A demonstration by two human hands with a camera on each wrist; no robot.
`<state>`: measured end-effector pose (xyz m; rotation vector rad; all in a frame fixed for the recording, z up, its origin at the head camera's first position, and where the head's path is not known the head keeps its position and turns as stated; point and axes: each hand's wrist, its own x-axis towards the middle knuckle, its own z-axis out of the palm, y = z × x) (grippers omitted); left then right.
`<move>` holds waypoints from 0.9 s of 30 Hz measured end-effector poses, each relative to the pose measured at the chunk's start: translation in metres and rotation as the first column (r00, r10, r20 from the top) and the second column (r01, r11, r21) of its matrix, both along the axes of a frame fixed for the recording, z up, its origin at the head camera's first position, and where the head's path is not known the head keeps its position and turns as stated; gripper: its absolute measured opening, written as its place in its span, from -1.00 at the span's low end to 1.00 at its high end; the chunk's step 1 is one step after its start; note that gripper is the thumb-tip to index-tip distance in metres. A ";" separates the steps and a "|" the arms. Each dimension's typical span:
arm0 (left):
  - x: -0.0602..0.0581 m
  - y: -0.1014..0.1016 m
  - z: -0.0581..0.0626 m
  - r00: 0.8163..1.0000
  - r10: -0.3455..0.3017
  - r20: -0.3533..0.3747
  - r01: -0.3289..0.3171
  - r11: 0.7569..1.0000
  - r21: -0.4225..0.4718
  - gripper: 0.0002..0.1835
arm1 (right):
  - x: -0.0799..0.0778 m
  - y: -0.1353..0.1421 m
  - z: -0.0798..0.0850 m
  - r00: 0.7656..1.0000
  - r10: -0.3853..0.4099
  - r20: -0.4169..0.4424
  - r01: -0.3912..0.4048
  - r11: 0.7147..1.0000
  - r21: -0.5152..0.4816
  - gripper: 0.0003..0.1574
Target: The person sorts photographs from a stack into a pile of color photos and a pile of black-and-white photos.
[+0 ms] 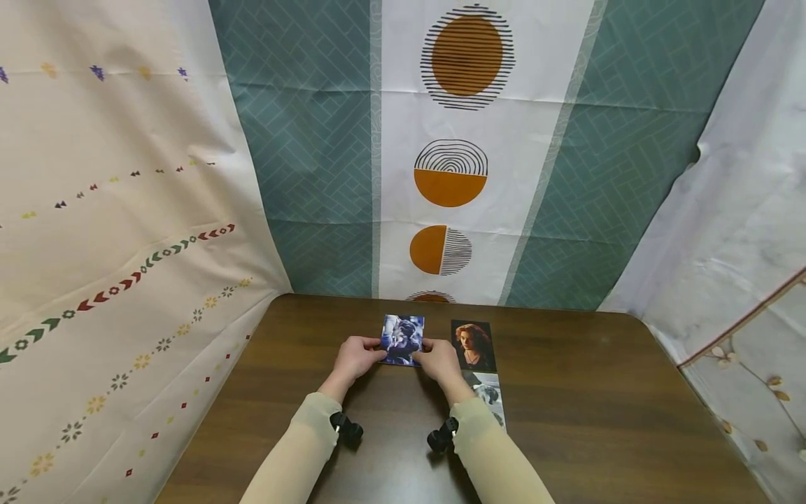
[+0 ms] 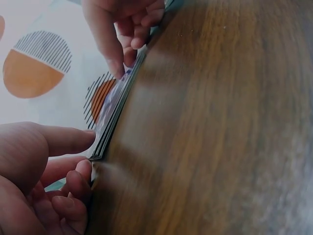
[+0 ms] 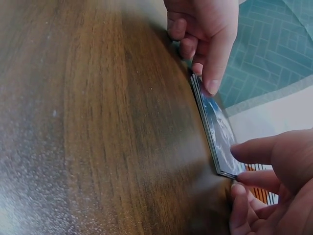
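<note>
A thin stack of photo cards, the top one printed in blue and white, lies near the far edge of the table between both hands. With thumb and fingers, the left hand pinches the stack's left side. On the opposite side the right hand pinches it too, its thumb resting on the top card. Several layered edges of the stack show in the left wrist view. Just right of the right hand lies a dark portrait card, and below it a grey-and-white card, partly hidden by the right wrist.
The brown wooden table runs up to a patterned curtain at the back. Pale cloths hang along the left and right sides. A small black camera is strapped to each wrist, low over the table.
</note>
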<state>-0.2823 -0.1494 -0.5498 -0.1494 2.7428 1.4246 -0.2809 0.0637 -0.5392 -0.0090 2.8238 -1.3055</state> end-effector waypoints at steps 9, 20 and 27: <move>0.001 0.000 -0.001 1.000 0.012 0.006 -0.012 0.999 0.046 -0.63 | 0.000 -0.001 0.000 0.999 -0.026 0.038 0.027 0.999 -0.036 -0.38; 0.003 0.003 0.002 1.000 0.009 0.014 -0.009 1.000 0.017 -0.58 | 0.000 -0.002 0.000 0.996 -0.059 0.070 0.065 0.994 -0.086 -0.42; 0.005 0.004 0.005 1.000 0.019 0.013 -0.019 0.998 0.058 -0.58 | 0.002 -0.004 0.003 0.993 -0.096 0.062 0.104 0.984 -0.147 -0.46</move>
